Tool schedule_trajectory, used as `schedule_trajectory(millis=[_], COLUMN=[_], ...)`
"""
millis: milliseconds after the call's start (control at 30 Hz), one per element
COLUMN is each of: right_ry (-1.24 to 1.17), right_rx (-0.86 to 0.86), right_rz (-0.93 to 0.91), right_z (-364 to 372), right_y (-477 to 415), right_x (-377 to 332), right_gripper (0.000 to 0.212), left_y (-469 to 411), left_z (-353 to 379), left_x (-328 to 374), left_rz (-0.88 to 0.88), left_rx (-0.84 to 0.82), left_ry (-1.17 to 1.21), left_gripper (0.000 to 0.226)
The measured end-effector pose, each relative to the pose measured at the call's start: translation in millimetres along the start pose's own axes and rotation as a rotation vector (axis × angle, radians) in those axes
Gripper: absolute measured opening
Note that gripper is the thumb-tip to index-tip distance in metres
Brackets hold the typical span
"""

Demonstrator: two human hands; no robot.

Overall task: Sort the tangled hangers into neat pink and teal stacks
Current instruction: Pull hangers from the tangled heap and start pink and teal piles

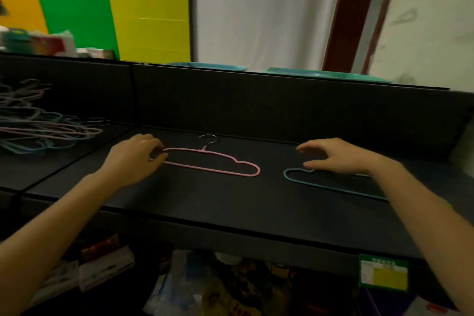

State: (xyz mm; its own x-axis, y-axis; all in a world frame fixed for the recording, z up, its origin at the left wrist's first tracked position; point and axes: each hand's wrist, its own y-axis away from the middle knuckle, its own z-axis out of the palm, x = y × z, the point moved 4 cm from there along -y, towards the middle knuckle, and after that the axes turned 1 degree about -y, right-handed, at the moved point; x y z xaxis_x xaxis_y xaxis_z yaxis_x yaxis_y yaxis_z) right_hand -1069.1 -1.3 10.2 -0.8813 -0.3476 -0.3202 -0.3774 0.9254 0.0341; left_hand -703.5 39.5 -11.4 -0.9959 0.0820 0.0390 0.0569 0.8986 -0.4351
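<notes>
A single pink hanger [225, 163] with a metal hook lies flat on the black shelf [230, 197]. My left hand [136, 159] pinches its left end between fingers and thumb. To the right lies a teal hanger [331, 187], partly hidden under my right forearm. My right hand [341, 156] hovers over the teal hanger's upper edge with fingers spread and thumb near the wire; whether it touches is unclear. A tangled pile of pink and teal hangers [36, 123] sits on the shelf section at far left.
A black back wall [282, 105] rises behind the shelf. Teal trays [320, 74] show above it. Packaged goods [205, 287] fill the lower shelf below the front edge, beside a green price tag [383, 276].
</notes>
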Motion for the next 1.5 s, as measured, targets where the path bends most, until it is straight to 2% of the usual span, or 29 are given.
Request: schedule_trajectory(millis=[67,200,400,600,933,1067,1367,1500], right_ry=[0.022,0.051,0.025,-0.054,-0.134,-0.077,0.003,0.115], right_rx=[0.009,0.03,0.082,0.11,0.11,0.08,0.103,0.172], right_rz=[-0.074,-0.209,-0.376,-0.465,-0.513,-0.502,-0.468,-0.445], right_z=[9.2,27.8,59.6,93.8,154.3,170.0,186.7,191.9], right_y=[-15.1,-39.5,-69.1,-91.8,-150.6,-177.0,-253.1,-290.1], right_x=[-33.0,-99.9,-203.4,-305.5,-470.0,-523.0,-607.6,-631.0], right_gripper=[0.049,0.048,0.046,0.047,0.041,0.041,0.045,0.051], left_y=[14.9,44.9,95.8,132.8,176.4,173.7,135.3,105.9], left_z=[-5.4,-18.7,-43.0,-62.8,-83.5,-86.1,-80.8,-76.2], left_x=[-13.8,-51.1,-135.8,-223.4,-361.3,-406.7,-497.1,-543.4], left_rz=[-0.041,-0.109,-0.21,-0.257,-0.294,-0.327,-0.303,-0.282], left_rx=[0.041,0.018,0.019,0.026,0.046,0.062,0.108,0.116], left_ry=[-0.005,-0.049,-0.047,-0.096,-0.113,-0.101,-0.064,-0.048], left_gripper=[0.031,0.035,0.034,0.03,0.029,0.029,0.029,0.029])
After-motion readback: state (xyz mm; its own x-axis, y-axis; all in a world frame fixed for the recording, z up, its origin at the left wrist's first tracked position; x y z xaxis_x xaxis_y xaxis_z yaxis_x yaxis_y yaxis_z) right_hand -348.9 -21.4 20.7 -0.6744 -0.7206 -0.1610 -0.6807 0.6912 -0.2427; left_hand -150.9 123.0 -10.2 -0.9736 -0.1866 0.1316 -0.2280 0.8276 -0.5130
